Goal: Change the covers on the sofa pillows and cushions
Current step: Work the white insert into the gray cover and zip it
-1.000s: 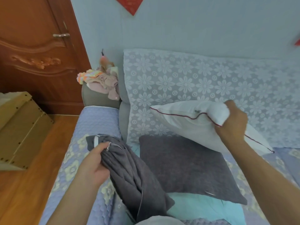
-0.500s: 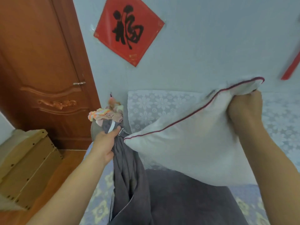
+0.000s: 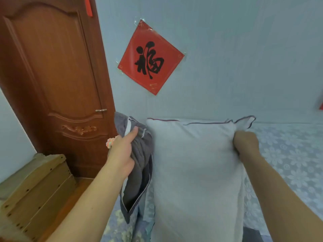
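Matt white cloth pillow [image 3: 195, 165], soft grey fabric cover [image 3: 139, 165], glossy varnished wooden door [image 3: 57, 70].

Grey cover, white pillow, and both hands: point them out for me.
grey cover [image 3: 139, 175]: head view, hanging folds below the grip.
white pillow [image 3: 194, 172]: head view, middle of its front.
left hand [image 3: 122, 154]: head view, back of hand.
right hand [image 3: 245, 144]: head view, knuckles.

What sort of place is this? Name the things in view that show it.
Probably a room in a home: a sofa back under a lace cover, a carved wooden door, and a red paper decoration on the wall.
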